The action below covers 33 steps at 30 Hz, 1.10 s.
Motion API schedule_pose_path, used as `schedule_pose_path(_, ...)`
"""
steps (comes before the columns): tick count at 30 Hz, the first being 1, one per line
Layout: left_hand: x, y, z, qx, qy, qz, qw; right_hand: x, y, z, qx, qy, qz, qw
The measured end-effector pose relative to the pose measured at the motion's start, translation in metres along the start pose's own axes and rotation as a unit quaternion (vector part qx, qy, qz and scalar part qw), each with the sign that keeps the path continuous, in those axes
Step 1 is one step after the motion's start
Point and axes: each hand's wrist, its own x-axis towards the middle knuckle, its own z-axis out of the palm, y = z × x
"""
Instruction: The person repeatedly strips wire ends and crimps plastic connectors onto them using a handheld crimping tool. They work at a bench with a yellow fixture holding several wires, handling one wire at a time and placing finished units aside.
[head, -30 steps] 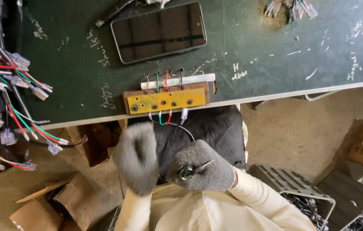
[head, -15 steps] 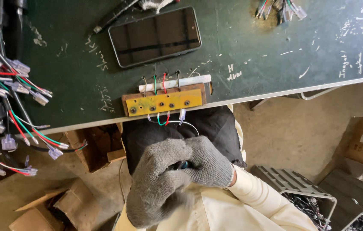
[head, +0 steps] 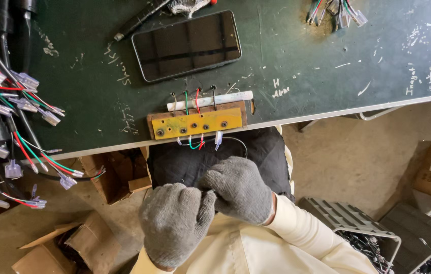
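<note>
Both gloved fists together low over the lap — left hand (head: 176, 223) balled tight, right hand (head: 240, 189) curled against it, knuckle to knuckle. Pinching something small between them, most likely the end of the thin dark wire (head: 235, 143) looping down from the counter edge; hidden by the glove knit, so cannot tell exactly what sits in the grip. Neither hand spread wide, both closed narrow.

Up at the counter (head: 296, 81) edge, the yellow jig plate (head: 195, 123) on its brown wooden block, clamped just in front of a white tube (head: 210, 100). Four wires already threaded through it — green and red among them — with small clear connectors (head: 218, 139) hanging below the plate. Looks like the jig is loaded and the work is now at the loose ends, so somewhere in the middle rather than at the start.

Still plenty waiting, by the look of it: a thick bundle of harness wires (head: 7, 101) with clear plugs off to the left, another small bunch (head: 334, 11) at the top edge. A dark phone (head: 187, 44) lying face up behind the jig, untouched. Cardboard boxes (head: 108, 175) and a wire crate (head: 357, 228) on the floor below.
</note>
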Motion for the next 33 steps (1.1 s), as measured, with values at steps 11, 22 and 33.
schedule_pose_path(11, 0.012, 0.001, -0.012, 0.036, -0.07, 0.06, 0.995, -0.001, -0.002, 0.002, 0.026, 0.017, 0.008, 0.999)
schedule_pose_path(22, 0.008, -0.02, -0.016, -0.036, -0.146, 0.171, 0.974, -0.005, 0.01, -0.017, 0.26, -0.164, 0.037, 0.951)
schedule_pose_path(33, -0.01, -0.002, 0.05, -0.17, -0.074, 0.157, 0.97, -0.009, -0.045, -0.088, 0.463, 0.08, -0.187, 0.863)
